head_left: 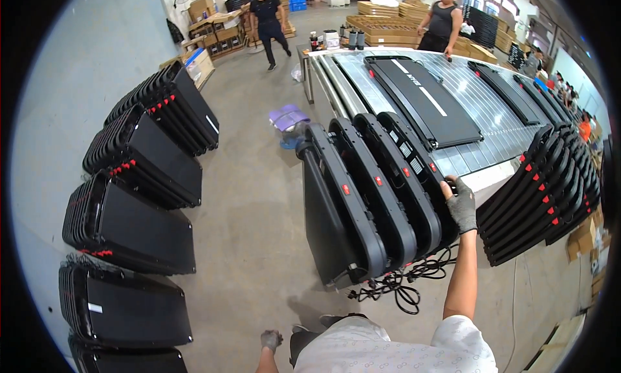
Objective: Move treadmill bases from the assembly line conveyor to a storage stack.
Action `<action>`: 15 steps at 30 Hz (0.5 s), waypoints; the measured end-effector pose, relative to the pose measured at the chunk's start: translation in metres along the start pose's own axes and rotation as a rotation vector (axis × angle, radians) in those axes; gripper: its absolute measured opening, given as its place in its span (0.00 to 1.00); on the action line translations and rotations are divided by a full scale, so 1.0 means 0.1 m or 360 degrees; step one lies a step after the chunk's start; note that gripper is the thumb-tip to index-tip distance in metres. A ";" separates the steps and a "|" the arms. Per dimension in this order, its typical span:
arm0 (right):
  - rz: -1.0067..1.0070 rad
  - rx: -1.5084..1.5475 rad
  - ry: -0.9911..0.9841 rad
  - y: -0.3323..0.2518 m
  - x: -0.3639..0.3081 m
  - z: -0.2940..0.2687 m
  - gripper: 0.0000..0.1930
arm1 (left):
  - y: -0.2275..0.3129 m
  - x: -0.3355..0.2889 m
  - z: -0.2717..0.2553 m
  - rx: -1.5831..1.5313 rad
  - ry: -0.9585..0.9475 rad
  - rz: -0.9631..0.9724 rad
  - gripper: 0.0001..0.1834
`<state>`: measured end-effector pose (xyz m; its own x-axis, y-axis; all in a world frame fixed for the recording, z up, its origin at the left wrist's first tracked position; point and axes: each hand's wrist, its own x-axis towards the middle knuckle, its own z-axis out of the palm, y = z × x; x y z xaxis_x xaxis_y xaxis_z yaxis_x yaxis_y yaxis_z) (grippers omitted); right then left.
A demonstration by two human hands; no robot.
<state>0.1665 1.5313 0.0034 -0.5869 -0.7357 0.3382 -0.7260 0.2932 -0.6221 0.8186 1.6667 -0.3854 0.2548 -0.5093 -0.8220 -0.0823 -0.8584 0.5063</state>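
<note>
In front of me several flat black treadmills (pixel 346 198) stand on edge side by side, with red tabs on their frames. My right hand (pixel 460 205), in a grey glove, is closed on the edge of the rightmost of these. Coiled black power cords (pixel 407 285) hang by their near ends. My left hand (pixel 272 339), also gloved, hangs low beside my leg, fingers curled, with nothing visible in it. Beyond the upright group, another treadmill (pixel 420 101) lies flat on the metal roller conveyor (pixel 498 150).
Leaning stacks of treadmills (pixel 149 166) line the left wall; another stack (pixel 543 185) stands right of the conveyor. A purple package (pixel 289 117) lies on the floor. One person (pixel 266 17) walks at the far left; another (pixel 443 23) stands behind the conveyor. More treadmills (pixel 504 91) lie along it.
</note>
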 end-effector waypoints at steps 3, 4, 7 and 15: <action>-0.0002 -0.0026 0.0120 0.03 -0.10 0.04 0.17 | 0.90 0.43 -0.03 0.0040 -0.0196 0.0345 0.08; 0.0071 -0.0158 0.0172 -0.01 -0.17 0.06 0.17 | 1.16 0.58 -0.05 0.0096 -0.0317 0.0502 0.08; 0.0300 -0.0396 0.0371 -0.14 -0.42 0.19 0.17 | 1.85 0.95 -0.08 0.0182 -0.0383 0.0725 0.09; 0.0165 0.0054 0.0836 -1.39 -1.25 0.51 0.12 | 3.15 1.83 -0.84 0.0468 -0.0607 0.0407 0.09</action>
<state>0.3591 1.5518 0.0112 -0.7617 -0.2964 0.5762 -0.6477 0.3221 -0.6905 0.9205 1.3082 -0.3548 -0.1716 -0.6433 -0.7461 -0.3760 -0.6573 0.6532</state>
